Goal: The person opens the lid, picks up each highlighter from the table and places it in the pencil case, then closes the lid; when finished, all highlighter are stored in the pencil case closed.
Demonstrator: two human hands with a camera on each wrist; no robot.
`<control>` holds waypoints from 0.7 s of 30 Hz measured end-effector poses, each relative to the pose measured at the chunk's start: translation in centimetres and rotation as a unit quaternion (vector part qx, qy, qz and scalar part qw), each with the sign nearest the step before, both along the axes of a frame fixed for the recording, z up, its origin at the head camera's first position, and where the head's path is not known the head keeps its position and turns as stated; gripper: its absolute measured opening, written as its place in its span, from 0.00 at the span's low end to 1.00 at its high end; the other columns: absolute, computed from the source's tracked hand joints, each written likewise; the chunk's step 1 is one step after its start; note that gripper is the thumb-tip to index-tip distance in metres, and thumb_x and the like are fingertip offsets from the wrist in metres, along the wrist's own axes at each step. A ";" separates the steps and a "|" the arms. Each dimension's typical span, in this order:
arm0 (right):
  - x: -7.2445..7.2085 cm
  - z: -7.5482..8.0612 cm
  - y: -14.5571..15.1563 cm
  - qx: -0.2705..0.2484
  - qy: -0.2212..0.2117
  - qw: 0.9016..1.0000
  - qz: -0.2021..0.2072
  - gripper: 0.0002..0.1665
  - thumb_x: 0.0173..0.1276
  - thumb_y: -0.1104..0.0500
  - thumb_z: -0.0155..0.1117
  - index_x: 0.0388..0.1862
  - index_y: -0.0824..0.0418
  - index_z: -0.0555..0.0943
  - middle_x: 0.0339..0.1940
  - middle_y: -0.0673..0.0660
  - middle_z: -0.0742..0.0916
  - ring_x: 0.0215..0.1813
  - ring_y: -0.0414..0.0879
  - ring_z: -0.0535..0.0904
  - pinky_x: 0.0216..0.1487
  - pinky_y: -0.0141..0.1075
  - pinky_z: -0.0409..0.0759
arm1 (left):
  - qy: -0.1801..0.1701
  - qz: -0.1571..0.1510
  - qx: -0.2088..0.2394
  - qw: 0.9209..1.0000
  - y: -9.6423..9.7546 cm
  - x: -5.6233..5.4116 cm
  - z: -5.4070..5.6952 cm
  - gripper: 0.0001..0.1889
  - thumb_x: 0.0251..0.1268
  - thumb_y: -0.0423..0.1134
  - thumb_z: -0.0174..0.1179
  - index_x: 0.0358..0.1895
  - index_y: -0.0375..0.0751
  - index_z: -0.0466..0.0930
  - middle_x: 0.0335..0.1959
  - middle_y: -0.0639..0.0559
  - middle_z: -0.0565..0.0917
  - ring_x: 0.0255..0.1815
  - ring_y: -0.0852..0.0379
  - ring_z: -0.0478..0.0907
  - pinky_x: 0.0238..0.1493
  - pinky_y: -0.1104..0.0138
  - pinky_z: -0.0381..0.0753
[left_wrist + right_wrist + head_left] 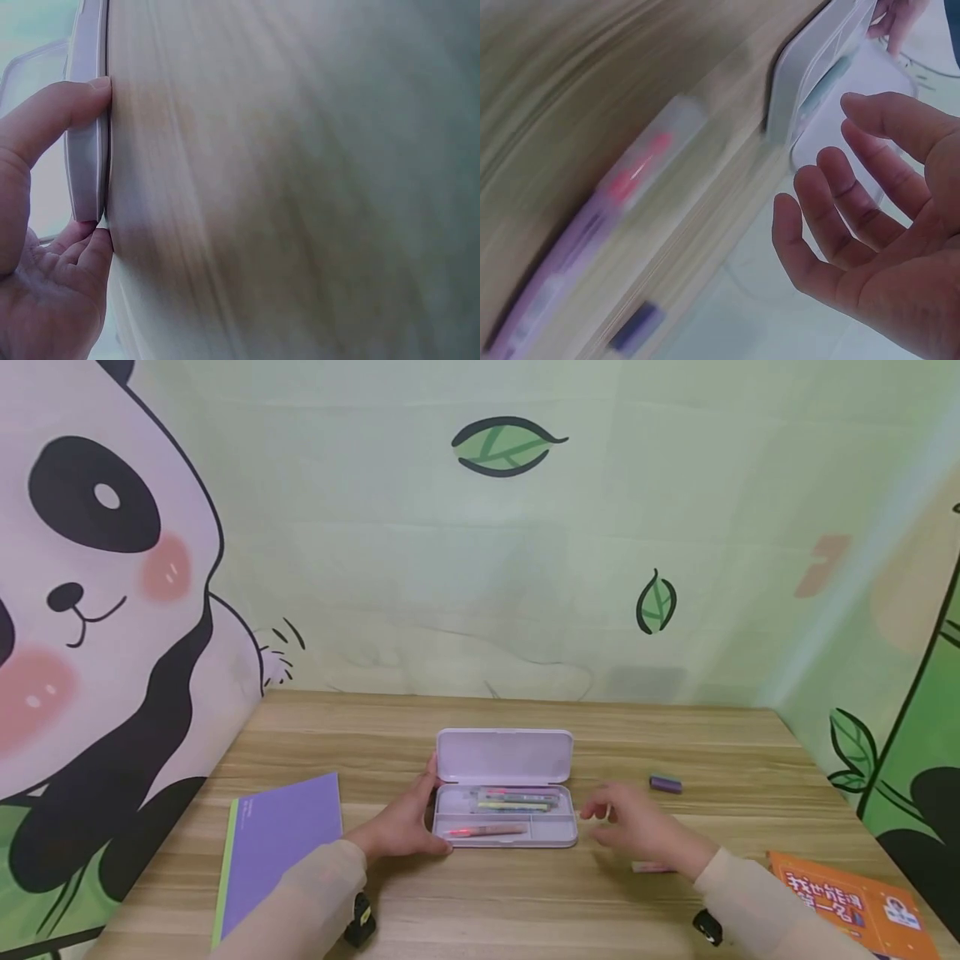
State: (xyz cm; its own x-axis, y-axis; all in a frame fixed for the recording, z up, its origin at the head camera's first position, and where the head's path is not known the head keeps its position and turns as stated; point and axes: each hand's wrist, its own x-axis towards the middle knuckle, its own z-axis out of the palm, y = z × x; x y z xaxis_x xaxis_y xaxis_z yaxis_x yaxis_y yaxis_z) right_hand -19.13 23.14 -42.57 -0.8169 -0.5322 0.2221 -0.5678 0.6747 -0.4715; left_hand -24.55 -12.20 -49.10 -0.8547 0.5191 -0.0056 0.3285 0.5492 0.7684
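An open white pencil case [553, 832] lies on the wooden table with its lid [504, 756] tipped back. Several pens [517, 798] fill the rear compartment, and a single pinkish pen [487, 831] lies in the front one. My left hand [405, 818] holds the case at its left end, thumb along the front side and fingers round the back corner. Just off the right end is my right hand [637, 827], fingers loosely bent with nothing in them. Below it on the table lies a purple pen with a clear cap [641, 161], mostly hidden by that hand in the head view.
A short dark purple cylinder [665, 784] lies on the table behind my right hand. To the left is a purple notebook [288, 835] with a green spine, partly under my left sleeve. An orange book [847, 902] sits at the front right. A printed cloth backs the table.
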 end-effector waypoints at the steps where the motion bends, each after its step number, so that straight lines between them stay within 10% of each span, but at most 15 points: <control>1: 0.1 0.0 0.4 0.000 0.001 1.000 -0.003 0.10 0.50 0.71 0.70 0.32 0.62 0.83 0.28 0.52 0.81 0.32 0.44 0.75 0.32 0.30 0.73 | 0.000 0.001 0.000 1.000 0.0 0.0 0.0 0.73 0.38 0.38 0.79 0.77 0.43 0.23 0.78 0.39 0.50 0.73 0.46 0.58 0.73 0.51 0.57; 21: 2.2 -1.5 6.4 0.058 -0.063 0.996 -0.024 0.10 0.53 0.53 0.76 0.29 0.56 0.84 0.27 0.46 0.81 0.30 0.35 0.72 0.30 0.29 0.72 | -0.005 0.007 -0.007 1.000 0.1 0.1 0.0 0.72 0.40 0.38 0.79 0.77 0.46 0.23 0.76 0.42 0.54 0.72 0.47 0.61 0.72 0.53 0.59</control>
State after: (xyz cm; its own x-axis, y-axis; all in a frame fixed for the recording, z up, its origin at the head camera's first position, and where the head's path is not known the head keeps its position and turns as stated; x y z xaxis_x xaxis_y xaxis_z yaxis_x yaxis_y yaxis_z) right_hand -16.94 29.50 -44.03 -0.8592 -0.5085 0.0557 -0.4756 0.7539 -0.4532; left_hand -24.49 -12.07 -49.05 -0.8620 0.5065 -0.0208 0.3133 0.5645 0.7637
